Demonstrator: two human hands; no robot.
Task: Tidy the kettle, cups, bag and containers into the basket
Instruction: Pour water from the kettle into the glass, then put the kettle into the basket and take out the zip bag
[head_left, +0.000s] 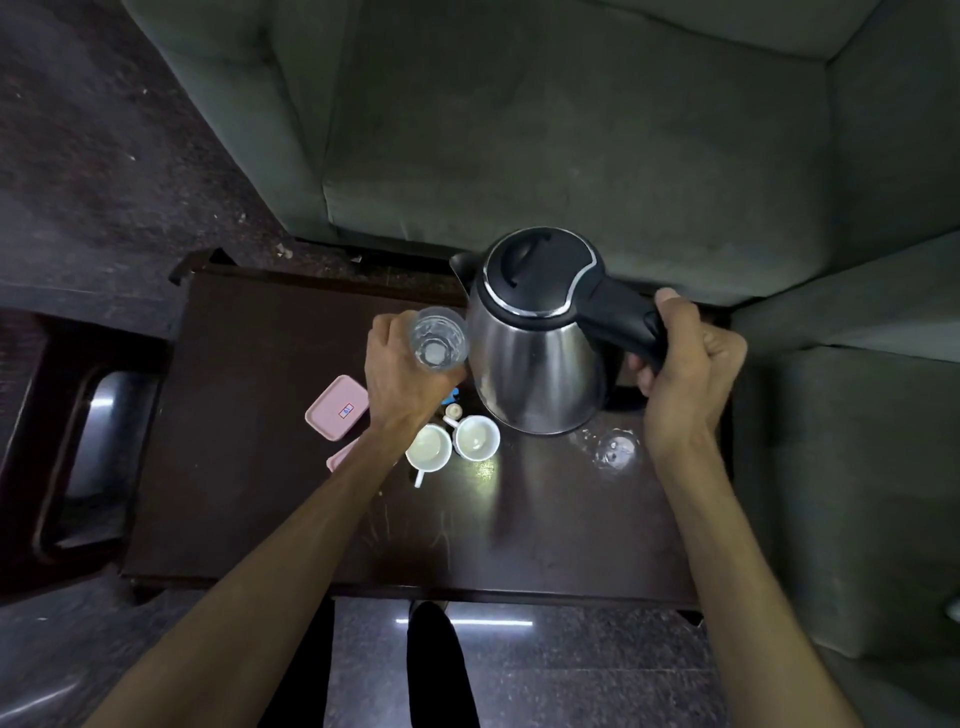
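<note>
- Kettle (535, 358): steel body, black lid; held above the dark wooden table (270, 499) by its handle, around which the right hand (685, 364) is closed.
- Clear glass (438, 338): clasped in the left hand (402, 379), just beside the kettle.
- Two white cups (452, 447): stood touching on the table, near a pink container (336, 408); a second glass (615, 449) is set apart.
- Surroundings: green sofa (571, 130) behind the table; speckled stone floor (571, 670) below.

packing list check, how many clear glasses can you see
2. One glass is held in the left hand beside the kettle; the other glass stands on the table near the right wrist. More may be hidden behind the kettle.
</note>
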